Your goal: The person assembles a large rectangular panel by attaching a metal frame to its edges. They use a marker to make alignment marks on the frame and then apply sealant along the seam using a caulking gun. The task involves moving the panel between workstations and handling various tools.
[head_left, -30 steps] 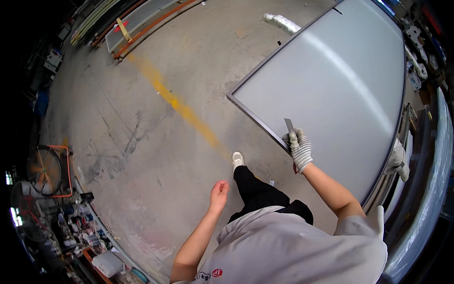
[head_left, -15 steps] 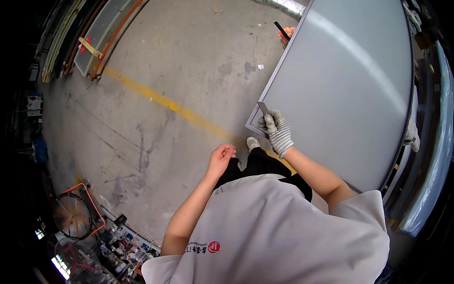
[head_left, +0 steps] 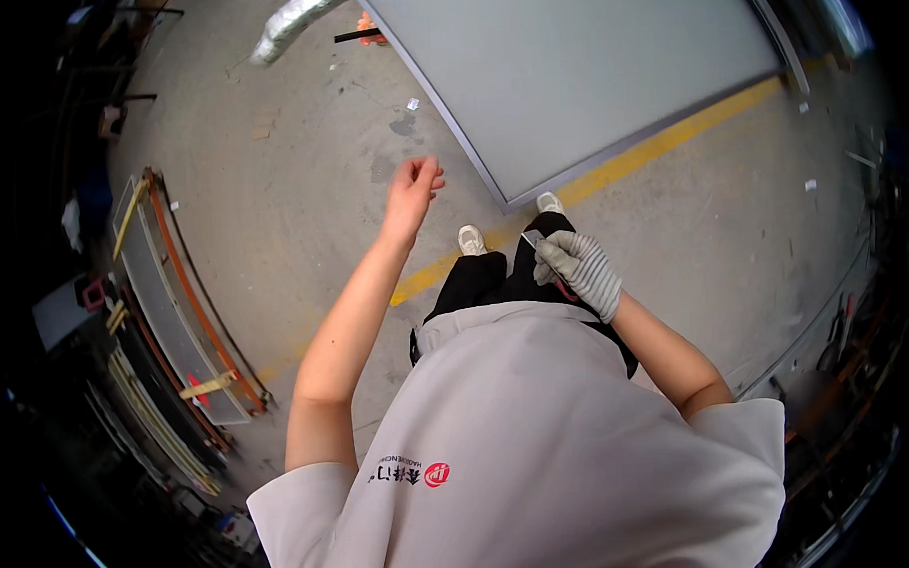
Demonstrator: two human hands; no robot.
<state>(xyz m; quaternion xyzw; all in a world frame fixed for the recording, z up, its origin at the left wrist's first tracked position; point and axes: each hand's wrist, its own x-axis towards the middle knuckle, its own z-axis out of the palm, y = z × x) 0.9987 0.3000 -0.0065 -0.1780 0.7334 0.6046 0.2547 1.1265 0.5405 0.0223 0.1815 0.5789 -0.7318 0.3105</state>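
Observation:
My right hand (head_left: 582,275), in a grey-white striped work glove, is closed round a small scraper (head_left: 532,239). Its flat grey blade points up and left past the fingers, and a bit of red handle shows below the palm. Bare and raised over the floor, my left hand (head_left: 414,193) holds nothing; its fingers are loosely bent and a little apart. Beyond both hands lies a large grey framed panel (head_left: 588,79), with its near corner (head_left: 507,204) close to my shoes. Neither hand touches the panel.
A yellow line (head_left: 660,157) crosses the concrete floor past the panel's near edge. To the left are framed panels and strips (head_left: 180,304) with orange edges. A silver foil duct (head_left: 295,24) lies at the far left of the panel. Tools and racks (head_left: 844,325) stand at the right.
My body has turned, so the panel now stands ahead and its corner is left of my right hand. The right hand has drawn away from the panel with the scraper; the left has reached forward.

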